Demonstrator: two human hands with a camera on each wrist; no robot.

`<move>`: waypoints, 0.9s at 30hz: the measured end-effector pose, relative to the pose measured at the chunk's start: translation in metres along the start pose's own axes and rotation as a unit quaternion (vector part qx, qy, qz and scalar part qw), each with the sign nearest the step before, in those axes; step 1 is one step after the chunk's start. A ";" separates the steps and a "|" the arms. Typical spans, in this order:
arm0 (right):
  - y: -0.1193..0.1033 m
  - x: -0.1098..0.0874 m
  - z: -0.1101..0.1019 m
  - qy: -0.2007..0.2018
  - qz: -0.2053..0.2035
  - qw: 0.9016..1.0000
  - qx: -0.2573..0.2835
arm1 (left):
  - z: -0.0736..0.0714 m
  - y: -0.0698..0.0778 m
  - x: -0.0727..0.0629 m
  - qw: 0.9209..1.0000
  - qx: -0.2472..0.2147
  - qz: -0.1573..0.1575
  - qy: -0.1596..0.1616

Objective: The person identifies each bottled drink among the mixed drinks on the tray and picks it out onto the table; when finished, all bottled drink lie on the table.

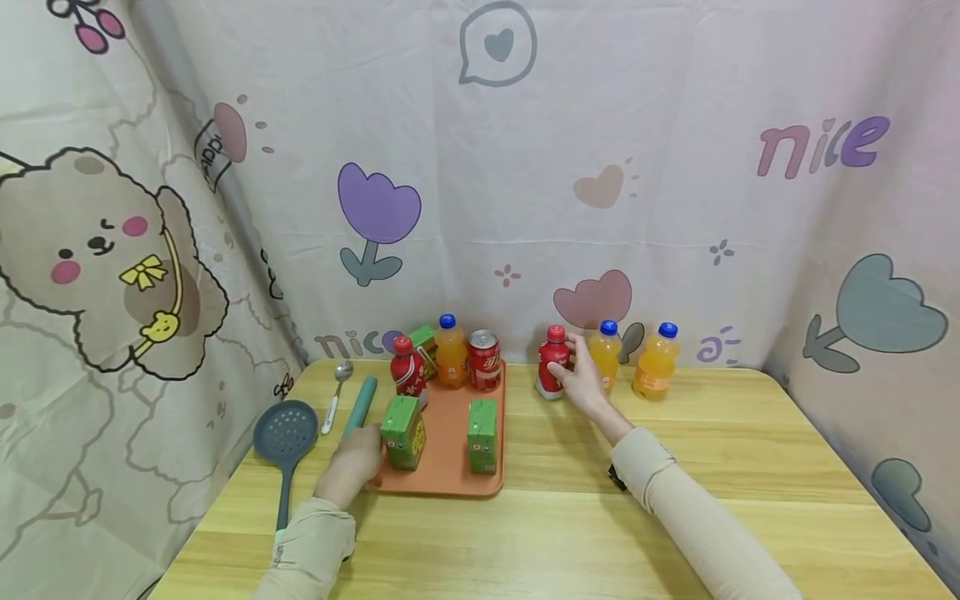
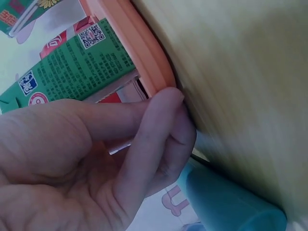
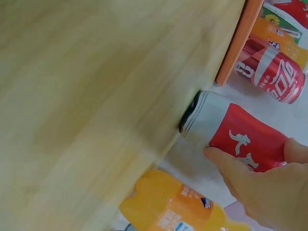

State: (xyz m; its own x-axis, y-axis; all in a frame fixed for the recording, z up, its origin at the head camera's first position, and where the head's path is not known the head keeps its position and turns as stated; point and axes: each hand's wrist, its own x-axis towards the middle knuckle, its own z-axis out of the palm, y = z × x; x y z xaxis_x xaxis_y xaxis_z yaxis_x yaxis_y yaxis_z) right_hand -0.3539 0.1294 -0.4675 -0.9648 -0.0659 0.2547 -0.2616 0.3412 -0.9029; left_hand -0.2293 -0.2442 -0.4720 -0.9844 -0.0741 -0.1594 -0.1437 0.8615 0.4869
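My right hand (image 1: 588, 382) grips a red bottle (image 1: 547, 379) with a white base, right of the orange tray (image 1: 446, 479). In the right wrist view, the bottle's base is at or just above the wooden tabletop; contact is unclear. At the tray's left edge, my left hand (image 1: 357, 457) pinches the rim (image 2: 139, 45) between thumb and fingers. The tray bears another red bottle (image 1: 407, 367), an orange drink bottle (image 1: 451, 354), a red cola can (image 1: 484, 367) and green drink cartons (image 1: 403, 433), one of them partly hidden at the back.
Two orange drink bottles (image 1: 655, 367) stand right of my right hand, one partly behind it. Left of the tray lie a grey skimmer (image 1: 285, 429), a spoon (image 1: 335, 396) and a teal handle (image 1: 362, 404), partly hidden by my left hand. A printed cloth hangs behind the table.
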 end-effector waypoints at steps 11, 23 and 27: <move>-0.012 -0.016 -0.010 -0.004 -0.029 0.992 -0.126 | -0.001 0.001 -0.002 1.000 0.011 0.008 0.003; -0.043 -0.050 0.002 -0.037 -0.236 0.934 -0.265 | 0.003 0.001 -0.003 1.000 0.020 0.003 0.014; -0.051 -0.055 0.014 -0.139 -0.218 0.918 -0.300 | 0.004 0.002 -0.002 1.000 0.021 -0.002 0.013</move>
State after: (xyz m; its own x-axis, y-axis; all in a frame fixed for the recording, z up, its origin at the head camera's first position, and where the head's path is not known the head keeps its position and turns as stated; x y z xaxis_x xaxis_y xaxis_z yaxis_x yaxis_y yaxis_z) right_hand -0.2881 0.1024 -0.4406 -0.7628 -0.5282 0.3731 -0.6438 0.6748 -0.3609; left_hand -0.2274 -0.2408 -0.4739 -0.9862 -0.0903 -0.1388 -0.1439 0.8818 0.4491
